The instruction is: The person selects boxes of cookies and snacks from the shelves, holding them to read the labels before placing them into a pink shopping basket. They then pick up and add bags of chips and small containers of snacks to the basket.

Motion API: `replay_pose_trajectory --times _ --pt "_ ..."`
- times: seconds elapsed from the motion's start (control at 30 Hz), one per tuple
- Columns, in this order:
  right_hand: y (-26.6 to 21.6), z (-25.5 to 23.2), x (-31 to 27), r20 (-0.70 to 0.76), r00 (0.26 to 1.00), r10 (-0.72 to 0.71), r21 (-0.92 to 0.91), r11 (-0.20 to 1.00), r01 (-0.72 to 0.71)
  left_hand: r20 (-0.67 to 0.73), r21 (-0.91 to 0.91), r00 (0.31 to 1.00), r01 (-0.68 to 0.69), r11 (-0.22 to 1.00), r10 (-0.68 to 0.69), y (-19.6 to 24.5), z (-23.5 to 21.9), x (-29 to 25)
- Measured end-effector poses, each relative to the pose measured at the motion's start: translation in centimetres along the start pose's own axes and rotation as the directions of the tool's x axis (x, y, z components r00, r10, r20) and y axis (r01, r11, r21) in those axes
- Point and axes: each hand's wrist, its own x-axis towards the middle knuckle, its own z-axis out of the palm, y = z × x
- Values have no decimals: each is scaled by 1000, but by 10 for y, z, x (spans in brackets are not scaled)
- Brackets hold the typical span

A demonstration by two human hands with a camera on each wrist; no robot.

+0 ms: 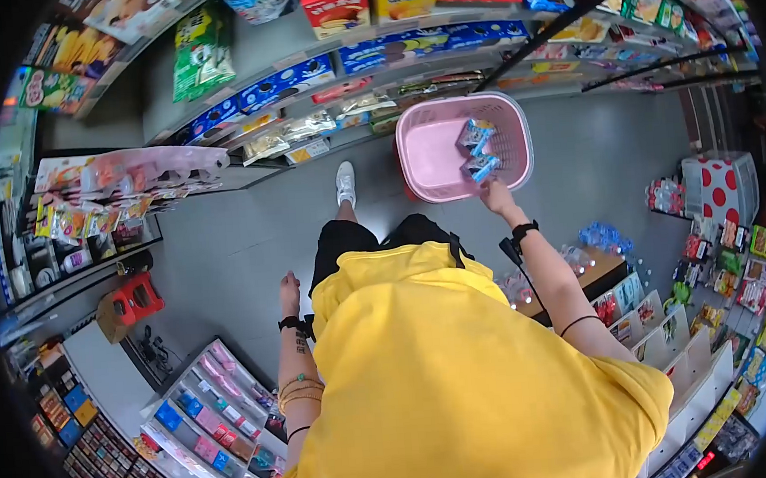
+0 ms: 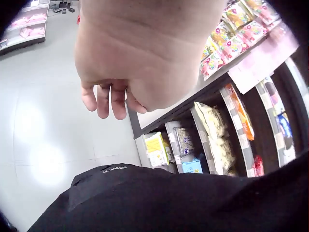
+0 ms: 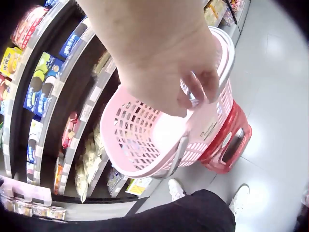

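A pink plastic basket [image 1: 422,161] stands in front of the person, with small blue-and-white snack packets [image 1: 475,135] inside. At the basket's near right rim, the right hand [image 1: 497,197] pinches a blue snack packet [image 1: 482,168]. Seen from the right wrist, the curled fingers of the right hand [image 3: 169,82] hide most of that packet, and only a bit of blue and silver shows between them. The left hand [image 1: 290,292] hangs beside the body, away from the shelves. Its fingers droop loosely and hold nothing in the left wrist view, where the hand [image 2: 140,72] fills the top.
Under the basket is a red stool [image 3: 231,145]. Shelves of boxed and bagged snacks [image 1: 301,76] run along the front. Another red stool [image 1: 138,298] lies to the left, near a display rack [image 1: 213,411]. Bottles and a wooden surface [image 1: 611,267] are at the right.
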Motion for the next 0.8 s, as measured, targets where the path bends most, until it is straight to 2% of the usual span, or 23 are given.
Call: replay_pose_trajectory --times 0.1,0.2,0.23,0.33,0.4,0.47,0.5,0.53,0.57,0.6,0.63,0.67,0.7,0.73,0.77,0.8 --pt "0 -17 10 -129 989 68 -19 997 -72 33 46 999 -41 998 39 3 -6 -8" --pt "13 -9 32 -130 974 187 -55 979 -195 -21 32 1000 16 999 -15 25 -8 -34" --pt "20 -3 45 -73 969 236 -19 971 -238 -29 11 1000 13 1000 -12 31 -7 -40" --pt "28 2 63 -29 976 216 154 966 -210 -45 -30 999 12 999 -13 27 -6 -62" --pt "21 -6 70 76 958 276 102 954 -283 -45 -21 999 3 1000 -4 20 -8 -73" --pt "-2 -30 72 187 906 379 -12 923 -384 -43 -10 997 66 998 -67 11 -10 -85" --pt "43 18 91 114 961 252 -13 968 -252 -50 -14 994 96 995 -97 7 -10 -91" --pt "45 20 94 191 952 239 0 970 -244 -56 13 992 110 994 -109 2 -12 -97" --pt "64 45 108 170 957 233 10 971 -239 -70 32 990 124 992 -121 -3 -14 -102" --pt "66 47 113 242 942 232 -1 971 -239 -89 44 987 139 989 -134 -11 -15 -106" --pt "55 40 114 276 932 232 -93 972 -215 -107 84 981 169 982 -160 -28 -19 -105" --pt "38 23 112 378 893 244 -147 968 -202 -115 63 980 171 983 -163 -34 -21 -110" --pt "45 37 121 365 895 256 -191 961 -197 -119 45 979 174 984 -168 -39 -21 -116" --pt "49 31 124 448 874 189 -77 982 -173 -118 32 978 174 984 -169 -43 -22 -122" --pt "57 45 136 465 860 209 -158 976 -152 -122 39 975 193 980 -188 -44 -22 -129" --pt "75 63 145 463 864 199 -60 979 -194 -125 47 971 210 977 -203 -40 -22 -137"
